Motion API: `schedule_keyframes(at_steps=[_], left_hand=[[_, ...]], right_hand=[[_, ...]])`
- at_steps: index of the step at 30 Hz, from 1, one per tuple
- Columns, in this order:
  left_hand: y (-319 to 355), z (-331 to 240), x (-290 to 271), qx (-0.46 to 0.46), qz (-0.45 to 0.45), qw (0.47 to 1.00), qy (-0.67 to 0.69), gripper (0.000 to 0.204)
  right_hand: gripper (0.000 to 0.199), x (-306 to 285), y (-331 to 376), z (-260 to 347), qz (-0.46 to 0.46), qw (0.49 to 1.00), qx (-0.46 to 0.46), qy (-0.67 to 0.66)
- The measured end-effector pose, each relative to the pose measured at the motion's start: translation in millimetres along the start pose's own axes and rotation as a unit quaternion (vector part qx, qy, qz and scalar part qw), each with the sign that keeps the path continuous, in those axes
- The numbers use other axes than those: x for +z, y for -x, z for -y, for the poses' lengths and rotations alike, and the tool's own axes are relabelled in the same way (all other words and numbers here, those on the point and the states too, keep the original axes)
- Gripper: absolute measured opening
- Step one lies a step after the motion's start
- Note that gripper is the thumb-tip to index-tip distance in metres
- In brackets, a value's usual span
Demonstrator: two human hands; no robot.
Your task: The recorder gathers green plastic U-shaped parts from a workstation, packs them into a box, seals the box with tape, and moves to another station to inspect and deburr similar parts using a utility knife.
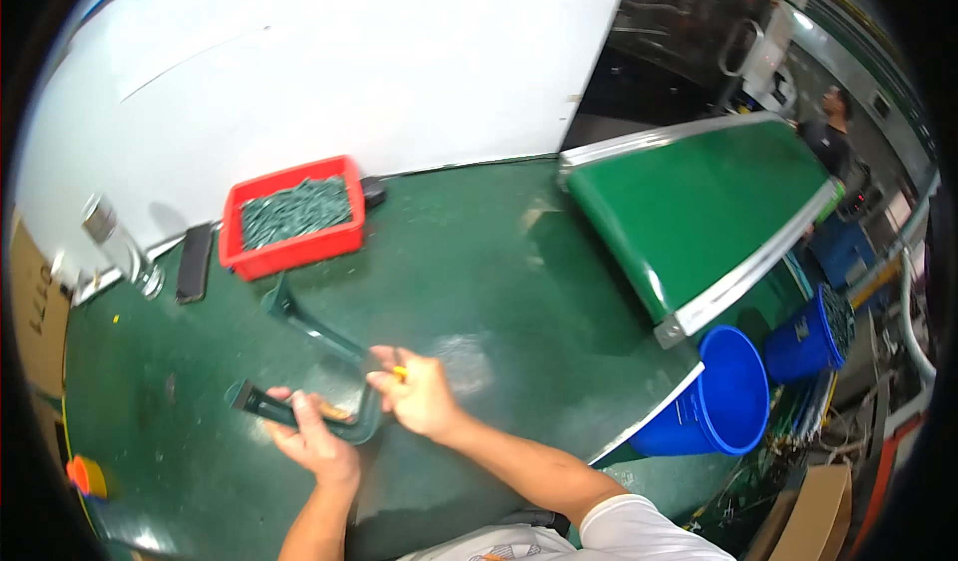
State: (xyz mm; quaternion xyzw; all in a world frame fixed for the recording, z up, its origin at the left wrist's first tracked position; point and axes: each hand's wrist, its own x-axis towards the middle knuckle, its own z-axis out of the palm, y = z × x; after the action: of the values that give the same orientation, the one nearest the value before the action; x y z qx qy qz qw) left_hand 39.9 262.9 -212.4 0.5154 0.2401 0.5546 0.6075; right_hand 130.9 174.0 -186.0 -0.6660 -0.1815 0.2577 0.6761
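Note:
A dark green, glossy plastic piece, bent into a U shape [321, 332], is held over the green table. My left hand [317, 445] grips its lower arm, the thumb lying on the top and the fingers underneath. At the bend on the right, my right hand [424, 397] is closed on a small yellow-handled tool [400, 372]. Fingers cover most of that tool, so its exact kind cannot be made out. The right fingertips are at the piece's edge; whether they touch it is unclear.
Beyond my hands stands a red bin [294, 262] full of small green pieces. Left of it are a dark phone-like slab [194, 264] and a clear bottle [127, 247]. A green conveyor [704, 207] and blue buckets [736, 391] are at the right; a person [826, 142] is farther back.

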Motion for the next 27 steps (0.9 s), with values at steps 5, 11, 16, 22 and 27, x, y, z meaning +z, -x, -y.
schedule_keyframes(at_steps=[5,11,16,22,27], left_hand=[[11.7,-7.8,11.4,0.041,0.044,0.998,0.002,0.020],[10.6,3.3,0.1,0.146,0.112,0.982,-0.038,0.018],[10.0,8.6,-12.2,0.230,0.184,0.952,-0.085,0.019],[4.9,10.0,-11.3,0.380,0.209,0.886,-0.163,0.015],[2.0,12.6,-13.7,0.312,0.165,0.925,-0.140,0.014]], right_hand=[[0.024,-5.5,-8.7,-16.9,-0.023,0.998,0.010,-0.056],[0.024,-16.9,-11.1,-19.8,0.050,0.992,0.015,-0.114],[0.023,-24.4,-13.3,-8.5,0.091,0.992,0.083,-0.002],[0.018,-27.1,-8.3,-19.1,0.131,0.973,0.169,-0.083],[0.017,-12.2,-2.2,-24.0,0.108,0.976,0.149,-0.116]])
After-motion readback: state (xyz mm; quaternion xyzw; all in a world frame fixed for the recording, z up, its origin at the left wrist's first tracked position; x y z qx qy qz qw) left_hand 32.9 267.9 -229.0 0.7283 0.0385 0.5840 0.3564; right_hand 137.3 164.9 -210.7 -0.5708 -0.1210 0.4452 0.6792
